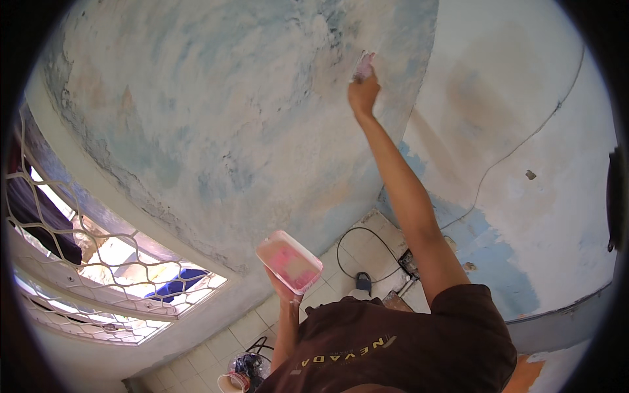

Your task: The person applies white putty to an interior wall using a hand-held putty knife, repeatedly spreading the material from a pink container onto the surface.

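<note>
My right arm is stretched up to the patchy blue and white wall (229, 118). In its closed fingers my right hand (364, 95) grips a small flat tool smeared pink and white, which looks like a putty knife (363, 65). Its blade is against or very near the wall; contact is hard to make out. Lower down, my left hand (285, 288) supports a white rectangular plastic tub (267, 246) from below and behind, with most of the fingers hidden. Pink and whitish paste coats the inside of the tub, whose open side faces me.
A window with a wavy metal grille (98, 262) is at the left. Thin cable (517, 147) runs along the right wall. On the tiled floor (268, 308) lie a looped black cord (339, 249), a plastic bag (252, 367) and a cup-shaped container (230, 382). My foot wears a dark sandal (363, 283).
</note>
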Demonstrator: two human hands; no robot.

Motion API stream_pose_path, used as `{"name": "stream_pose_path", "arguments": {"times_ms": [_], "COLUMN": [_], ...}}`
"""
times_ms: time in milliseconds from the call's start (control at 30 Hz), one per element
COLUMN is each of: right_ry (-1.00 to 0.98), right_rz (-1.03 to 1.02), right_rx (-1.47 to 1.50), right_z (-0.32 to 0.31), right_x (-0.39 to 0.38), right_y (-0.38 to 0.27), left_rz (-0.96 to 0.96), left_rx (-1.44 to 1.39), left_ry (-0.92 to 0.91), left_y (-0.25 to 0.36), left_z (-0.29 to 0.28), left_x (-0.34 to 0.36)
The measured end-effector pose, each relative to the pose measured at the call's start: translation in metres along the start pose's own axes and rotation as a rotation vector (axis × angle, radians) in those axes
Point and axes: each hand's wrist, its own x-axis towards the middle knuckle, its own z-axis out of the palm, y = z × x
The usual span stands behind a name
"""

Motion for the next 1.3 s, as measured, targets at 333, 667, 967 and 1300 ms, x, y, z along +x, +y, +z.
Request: {"name": "stream_pose_path", "arguments": {"times_ms": [333, 667, 967, 1300], "right_ry": [-0.599, -0.305, -0.706, -0.12], "right_rz": [-0.546, -0.282, -0.302, 0.201], "right_rx": [0.505, 0.128, 0.516, 0.092], "right_z": [-0.016, 0.025, -0.044, 0.023], "right_x": [-0.214, -0.101, -0.281, -0.097], "right_y": [-0.119, -0.087, -0.051, -0.034], "left_rz": [0.058, 0.106, 0.063, 0.072], "left_rx": [0.024, 0.038, -0.042, 0.058], "left_ry": [0.058, 0.053, 0.115, -0.042], "left_y": [0.003, 0.009, 0.01, 0.006], "left_z": [0.016, 0.003, -0.01, 0.004], "left_x": [-0.007, -0.025, -0.02, -0.018]}}
